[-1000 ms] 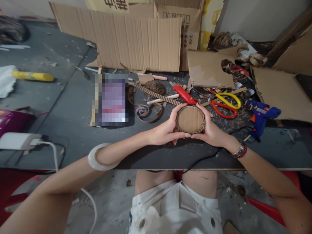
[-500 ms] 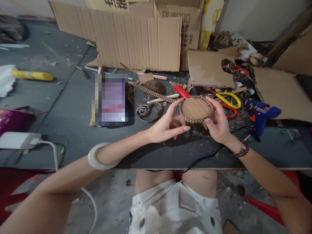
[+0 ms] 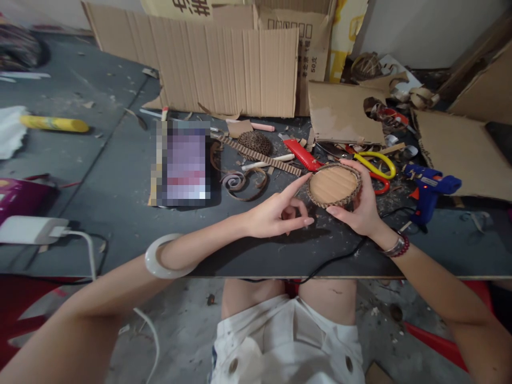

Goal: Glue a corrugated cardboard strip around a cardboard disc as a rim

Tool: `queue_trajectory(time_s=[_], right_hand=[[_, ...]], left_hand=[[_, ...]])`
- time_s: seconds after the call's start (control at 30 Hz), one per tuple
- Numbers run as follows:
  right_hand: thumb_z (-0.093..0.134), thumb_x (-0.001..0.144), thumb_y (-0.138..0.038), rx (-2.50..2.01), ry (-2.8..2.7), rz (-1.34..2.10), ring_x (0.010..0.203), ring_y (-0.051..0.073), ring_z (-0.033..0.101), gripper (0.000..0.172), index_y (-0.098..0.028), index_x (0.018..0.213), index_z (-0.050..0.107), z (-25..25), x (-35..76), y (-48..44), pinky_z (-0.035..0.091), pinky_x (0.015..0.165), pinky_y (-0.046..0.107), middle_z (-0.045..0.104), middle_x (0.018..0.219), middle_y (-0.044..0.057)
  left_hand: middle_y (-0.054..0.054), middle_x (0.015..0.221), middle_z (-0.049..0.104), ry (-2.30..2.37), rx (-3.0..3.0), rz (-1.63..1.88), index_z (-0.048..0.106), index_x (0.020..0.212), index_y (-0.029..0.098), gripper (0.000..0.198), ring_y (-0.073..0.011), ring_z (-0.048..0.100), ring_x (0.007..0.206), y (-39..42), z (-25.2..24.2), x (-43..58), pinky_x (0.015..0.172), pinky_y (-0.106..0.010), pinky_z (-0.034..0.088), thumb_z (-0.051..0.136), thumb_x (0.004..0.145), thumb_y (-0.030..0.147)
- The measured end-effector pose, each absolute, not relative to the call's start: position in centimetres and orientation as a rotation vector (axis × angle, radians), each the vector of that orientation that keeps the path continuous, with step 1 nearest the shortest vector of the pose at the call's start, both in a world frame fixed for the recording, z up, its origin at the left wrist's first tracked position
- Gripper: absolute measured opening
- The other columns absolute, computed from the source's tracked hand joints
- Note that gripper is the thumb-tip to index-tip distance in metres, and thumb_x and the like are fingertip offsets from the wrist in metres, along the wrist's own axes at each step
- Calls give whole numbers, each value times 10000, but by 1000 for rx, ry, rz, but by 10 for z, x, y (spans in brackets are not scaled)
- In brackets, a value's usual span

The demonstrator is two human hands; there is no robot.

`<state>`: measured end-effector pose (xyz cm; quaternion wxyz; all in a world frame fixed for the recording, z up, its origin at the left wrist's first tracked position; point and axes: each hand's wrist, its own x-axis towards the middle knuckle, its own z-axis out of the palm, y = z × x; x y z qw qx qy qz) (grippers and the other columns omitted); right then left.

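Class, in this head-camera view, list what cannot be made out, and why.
All in the head view:
Device screen: blurred by pixelation.
Underside of the cardboard disc: hidden by the disc and the right hand.
Large characters on the box: cut off by the top edge.

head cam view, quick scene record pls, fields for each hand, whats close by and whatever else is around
right hand: holds a round cardboard disc with a corrugated rim
left hand: holds nothing, index finger extended toward the disc, its tip close to the rim
nearby: red toothed plastic tool, yellow-handled scissors, red-handled scissors
rest: blue hot glue gun, cardboard scroll, corrugated cardboard strip, cut cardboard sheet
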<state>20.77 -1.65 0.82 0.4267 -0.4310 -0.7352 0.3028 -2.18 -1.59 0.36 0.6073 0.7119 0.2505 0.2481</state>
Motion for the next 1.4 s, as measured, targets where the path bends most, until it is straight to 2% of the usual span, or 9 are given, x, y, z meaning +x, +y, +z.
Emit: queue_trajectory(time_s=[0.17,0.27,0.4,0.53,0.67,0.77,1.0,1.2,1.4], right_hand=[[688,732,-502,-976,-1880,966,1084,285,589,791,-276,1393,316,8,210,-19,543,917,462,468,1360,106],[692,750,-443,-934,-1865,1007,1041,264,603,754,-285,1393,331,7,211,-19,576,836,416,481,1346,102],[717,744,-396,-878,-1856,921,1276,288,461,736,-285,1385,371,7,210,-17,474,1024,426,434,1406,82],[669,794,-407,-911,-1784,1022,1298,282,444,689,-294,1400,362,9,209,-18,487,1007,419,405,1446,76],[637,825,-399,-933,-1614,1235,902,196,621,643,-338,1402,360,9,208,-18,571,624,306,496,1330,74],[624,841,-380,-934,-1494,1331,598,108,525,581,-352,1374,393,9,208,-15,443,415,236,584,1099,52],[594,871,-348,-965,-1463,1381,507,80,458,568,-326,1392,368,11,207,-12,410,417,240,592,926,19],[595,867,-323,-939,-1463,1493,507,68,455,584,-304,1407,372,14,205,-14,396,400,212,592,902,9],[572,834,-274,-983,-1413,1557,508,74,439,556,-313,1375,451,14,209,-12,359,356,195,602,919,12]], left_hand=[[-138,1277,474,813,1628,815,115,1489,353,1000,-73,595,618,-13,9,-20,460,-171,483,770,733,372],[-147,1377,385,817,1636,776,188,1472,361,976,-91,610,672,-12,12,-20,478,-179,500,791,705,358],[-136,1335,417,810,1605,721,194,1463,377,950,-94,622,627,-12,12,-19,473,-201,508,778,716,333],[-103,1195,502,845,1547,751,228,1451,351,937,-99,627,574,-12,13,-20,477,-215,509,787,700,322],[-52,1018,570,863,1508,768,251,1443,319,900,-89,606,523,-10,15,-20,454,-191,489,776,711,330],[-30,925,599,854,1493,763,221,1455,294,896,-90,597,497,-11,17,-19,444,-188,487,753,736,342],[-4,790,627,847,1481,753,124,1482,262,947,-89,565,461,-12,16,-19,431,-187,488,734,764,350],[-81,1093,590,861,1449,848,143,1475,328,990,-73,582,514,-9,13,-19,449,-199,505,777,715,323],[-53,1033,589,816,1489,763,187,1461,369,1048,-75,578,520,-10,17,-19,447,-184,481,834,640,290]])
